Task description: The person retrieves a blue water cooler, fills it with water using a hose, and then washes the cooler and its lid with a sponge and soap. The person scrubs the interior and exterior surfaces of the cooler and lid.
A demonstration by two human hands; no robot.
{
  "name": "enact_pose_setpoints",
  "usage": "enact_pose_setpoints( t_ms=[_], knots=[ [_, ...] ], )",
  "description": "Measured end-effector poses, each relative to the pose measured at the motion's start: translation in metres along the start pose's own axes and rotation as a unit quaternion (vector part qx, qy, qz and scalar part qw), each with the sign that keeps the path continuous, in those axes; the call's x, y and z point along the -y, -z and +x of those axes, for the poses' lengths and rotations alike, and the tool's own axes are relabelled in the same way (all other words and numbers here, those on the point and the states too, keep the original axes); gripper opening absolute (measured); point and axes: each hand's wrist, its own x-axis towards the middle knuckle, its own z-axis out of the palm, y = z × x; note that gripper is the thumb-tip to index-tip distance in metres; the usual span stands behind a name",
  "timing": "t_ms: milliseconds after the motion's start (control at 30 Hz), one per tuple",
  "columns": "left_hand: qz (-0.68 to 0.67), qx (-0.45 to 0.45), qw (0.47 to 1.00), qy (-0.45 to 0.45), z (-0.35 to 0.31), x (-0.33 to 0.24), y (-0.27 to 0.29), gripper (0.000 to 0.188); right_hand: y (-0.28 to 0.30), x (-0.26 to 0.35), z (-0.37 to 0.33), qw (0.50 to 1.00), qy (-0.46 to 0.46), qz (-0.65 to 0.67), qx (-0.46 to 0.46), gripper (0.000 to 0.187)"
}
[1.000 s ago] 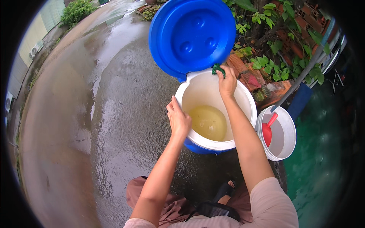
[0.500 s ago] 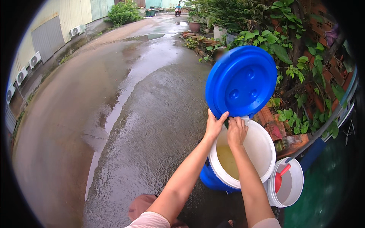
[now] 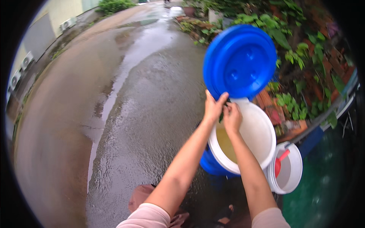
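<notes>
A round blue lid (image 3: 243,72) stands raised at the far side of a large bucket (image 3: 268,114) with a white rim and blue outside. Yellowish liquid (image 3: 226,146) shows inside. My left hand (image 3: 213,109) is closed on the lid's lower left edge, thumb in front, its other fingers partly hidden. Close beside it, above the bucket's rim, my right hand (image 3: 232,117) pinches a small dark green thing (image 3: 221,116), mostly covered by the fingers; its kind I cannot make out.
A smaller white bucket (image 3: 296,173) holding a red scoop (image 3: 278,165) stands right of the large one. Bricks (image 3: 266,100) and leafy plants (image 3: 291,106) border the right side. Wet concrete (image 3: 152,125) stretches left, with a water-filled strip (image 3: 110,108) across it.
The lid, buckets and both hands sit higher in the picture as the view tilts down. My right hand has drawn slightly back from the lid, and more of the dark green thing shows.
</notes>
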Motion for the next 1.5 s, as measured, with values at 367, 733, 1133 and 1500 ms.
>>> enact_pose_setpoints(
  t_ms=[367,733,1133,1500],
  knots=[
    [0.015,0.057,0.998,-0.011,0.002,-0.008,-0.003,0.065,-0.028,-0.023,0.009,0.928,-0.366,0.04,-0.049,0.026],
    [-0.045,0.064,0.997,-0.013,0.008,-0.006,0.005,0.06,-0.015,-0.001,0.018,0.897,-0.361,0.192,0.168,0.031],
    [0.046,0.13,0.988,0.073,0.016,-0.026,0.036,0.082,0.066,0.059,-0.094,0.934,-0.031,-0.132,0.33,0.056],
    [0.074,0.12,0.99,0.025,0.016,-0.02,0.036,0.079,0.119,0.042,-0.112,0.916,-0.044,-0.117,0.382,0.055]
  ],
)
